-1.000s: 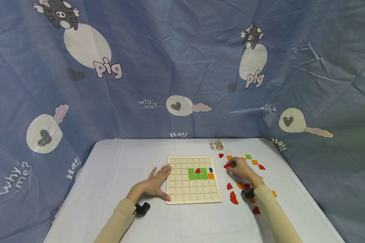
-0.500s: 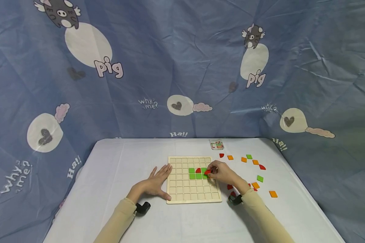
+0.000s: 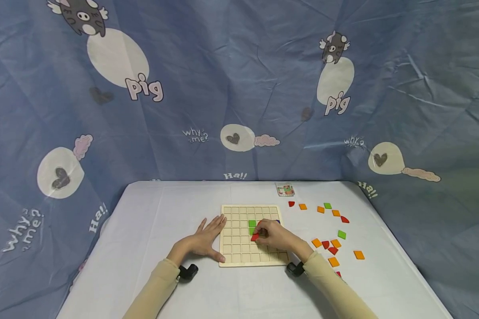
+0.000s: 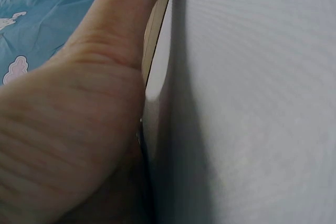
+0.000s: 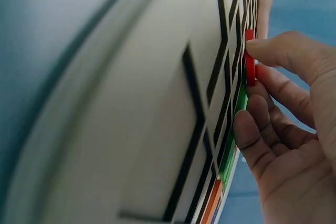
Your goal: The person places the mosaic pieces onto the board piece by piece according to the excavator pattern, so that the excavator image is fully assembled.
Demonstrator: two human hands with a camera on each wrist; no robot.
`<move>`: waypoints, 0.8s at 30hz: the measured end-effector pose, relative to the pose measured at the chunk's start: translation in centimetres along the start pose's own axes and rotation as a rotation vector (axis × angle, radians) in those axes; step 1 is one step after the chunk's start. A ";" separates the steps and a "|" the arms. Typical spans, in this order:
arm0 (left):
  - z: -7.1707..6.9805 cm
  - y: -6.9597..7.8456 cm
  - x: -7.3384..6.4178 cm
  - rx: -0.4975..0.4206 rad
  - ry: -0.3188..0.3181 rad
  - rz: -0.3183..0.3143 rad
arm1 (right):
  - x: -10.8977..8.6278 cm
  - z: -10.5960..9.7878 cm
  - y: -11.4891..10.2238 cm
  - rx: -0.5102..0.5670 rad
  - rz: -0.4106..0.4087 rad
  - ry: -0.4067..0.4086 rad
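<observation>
In the head view, a pale wooden grid board [image 3: 233,252] lies on the white table. My left hand [image 3: 202,243] rests along the board's left edge, fingers spread and straight. Over the grid my right hand [image 3: 277,235] pinches a red quarter-circle tile [image 3: 255,238], just below green tiles [image 3: 252,224]. The right wrist view has this red tile [image 5: 250,59] between thumb and fingertips, close to the board face; whether it touches cannot be told. Behind the hand show green tiles [image 5: 227,162] and an orange tile [image 5: 212,201]. The hand covers part of the laid row.
Several loose tiles lie right of the board, among them an orange square [image 3: 359,255], a green square [image 3: 342,234] and a red quarter-circle [image 3: 345,219]. A small printed card [image 3: 285,190] is at the table's back edge. Blue patterned cloth [image 3: 239,88] hangs behind.
My right hand has picked up the red tile among the loose pieces and carried it left, onto the middle of the board. The left hand stays in place.
</observation>
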State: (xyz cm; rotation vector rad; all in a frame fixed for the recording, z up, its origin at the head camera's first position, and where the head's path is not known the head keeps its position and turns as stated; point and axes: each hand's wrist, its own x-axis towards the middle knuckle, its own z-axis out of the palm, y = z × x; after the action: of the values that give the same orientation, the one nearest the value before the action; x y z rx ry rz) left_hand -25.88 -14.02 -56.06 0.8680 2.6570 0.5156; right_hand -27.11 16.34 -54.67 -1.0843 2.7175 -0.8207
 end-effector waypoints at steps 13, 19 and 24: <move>0.0 0.0 0.1 -0.001 -0.002 -0.003 | 0.2 0.1 -0.3 -0.024 -0.004 -0.065; -0.1 0.1 0.0 -0.002 0.000 0.007 | 0.4 0.1 -0.4 0.026 0.009 -0.102; 0.0 0.0 -0.1 -0.002 0.002 0.012 | 0.5 0.0 -0.6 0.028 0.018 -0.103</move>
State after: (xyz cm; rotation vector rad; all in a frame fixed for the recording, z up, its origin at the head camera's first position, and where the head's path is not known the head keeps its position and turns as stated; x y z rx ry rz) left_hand -25.86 -14.09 -56.04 0.8834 2.6540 0.5219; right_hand -27.12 15.72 -54.31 -1.0638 2.6201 -0.7751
